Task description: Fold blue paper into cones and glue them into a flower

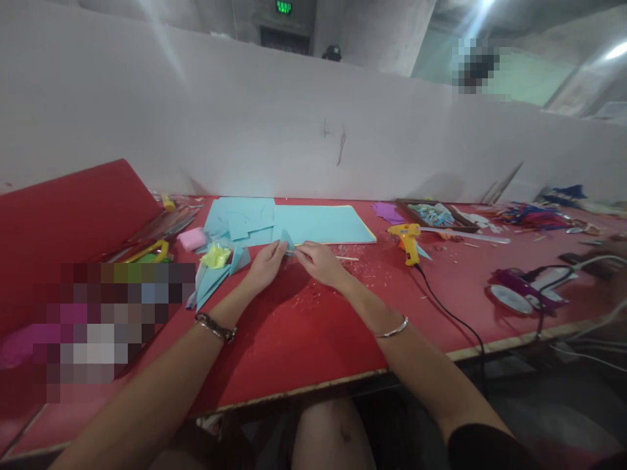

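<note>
The left hand (266, 264) and the right hand (322, 262) have their fingers pinched close together, holding a small blue paper piece (287, 241) between them; it seems part-worked, though its finer shape is hidden. Just left of the fingers, folded blue paper (211, 287) looks already shaped. Just beyond them, blue sheets (321, 224) lie flat, apparently unworked. Well to their right, a yellow glue gun (410, 245) rests on the red worktop (294, 352), in neither hand.

Dim o/all, lamp (616, 50) glare upr R, sl. blur.
</note>
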{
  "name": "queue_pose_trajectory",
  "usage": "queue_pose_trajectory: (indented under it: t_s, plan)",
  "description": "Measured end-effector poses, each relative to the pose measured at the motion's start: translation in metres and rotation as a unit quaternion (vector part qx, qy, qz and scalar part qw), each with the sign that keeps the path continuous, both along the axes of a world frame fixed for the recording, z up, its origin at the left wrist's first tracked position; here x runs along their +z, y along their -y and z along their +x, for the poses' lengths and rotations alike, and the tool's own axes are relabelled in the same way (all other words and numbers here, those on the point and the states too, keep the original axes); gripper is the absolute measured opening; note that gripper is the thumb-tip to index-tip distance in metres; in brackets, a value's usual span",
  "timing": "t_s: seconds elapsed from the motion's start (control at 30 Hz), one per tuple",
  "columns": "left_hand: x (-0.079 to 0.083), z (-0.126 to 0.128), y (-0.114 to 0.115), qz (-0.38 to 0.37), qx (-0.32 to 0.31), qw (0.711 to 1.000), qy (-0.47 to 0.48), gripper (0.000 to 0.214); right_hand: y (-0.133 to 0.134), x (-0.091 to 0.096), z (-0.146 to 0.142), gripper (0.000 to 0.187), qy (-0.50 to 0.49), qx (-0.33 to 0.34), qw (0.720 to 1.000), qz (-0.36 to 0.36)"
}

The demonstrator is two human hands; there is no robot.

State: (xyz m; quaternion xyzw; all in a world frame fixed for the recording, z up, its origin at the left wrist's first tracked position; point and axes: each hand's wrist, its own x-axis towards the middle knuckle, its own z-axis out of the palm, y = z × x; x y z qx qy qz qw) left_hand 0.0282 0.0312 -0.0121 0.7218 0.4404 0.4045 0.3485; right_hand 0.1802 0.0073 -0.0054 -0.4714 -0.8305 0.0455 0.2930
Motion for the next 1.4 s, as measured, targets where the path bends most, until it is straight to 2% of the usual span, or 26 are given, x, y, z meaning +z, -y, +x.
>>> queue_pose_trajectory:
  t_s: [0.27,0.47,0.63,0.8,0.97,1.1,1.23,1.4]
  plan:
    - [0.0008,-0.0006,0.0005,0.048,0.002,0.998,-0.045,0.026,-0.0009,-0.0024,-0.0001,0.027,-0.009,-0.011,1.0,-0.019]
    - [-0.0057,-0.0012,-0.0047,0.064,0.021,0.993,-0.1,0.026,0.0003,-0.0018,-0.0027,0.023,-0.012,-0.059,0.998,-0.036]
    - [-0.0063,-0.0007,-0.006,0.047,-0.001,0.995,-0.084,0.022,0.0015,-0.0001,-0.0026,0.023,-0.024,-0.055,0.997,-0.045]
    - [-0.0063,0.0004,-0.0045,0.019,-0.055,0.997,-0.045,0.016,-0.0013,-0.0031,0.0004,0.019,-0.069,-0.003,0.997,-0.045]
    - [-0.0068,0.0013,-0.002,0.004,-0.094,0.995,-0.008,0.022,-0.005,-0.0086,0.0011,0.022,-0.103,0.02,0.993,-0.051]
    - [-0.0049,0.0026,0.0008,-0.018,-0.087,0.996,0.006,0.021,-0.0038,-0.0071,0.0003,0.02,-0.082,-0.015,0.995,-0.051]
    - [-0.0052,0.0028,0.0,-0.03,-0.059,0.997,0.032,0.018,-0.0019,-0.0043,-0.001,0.026,-0.054,-0.072,0.995,-0.047]
    - [-0.0049,0.0005,-0.0027,-0.057,-0.038,0.996,0.054,0.022,-0.0013,-0.0038,-0.0035,0.028,-0.026,-0.078,0.996,-0.035]
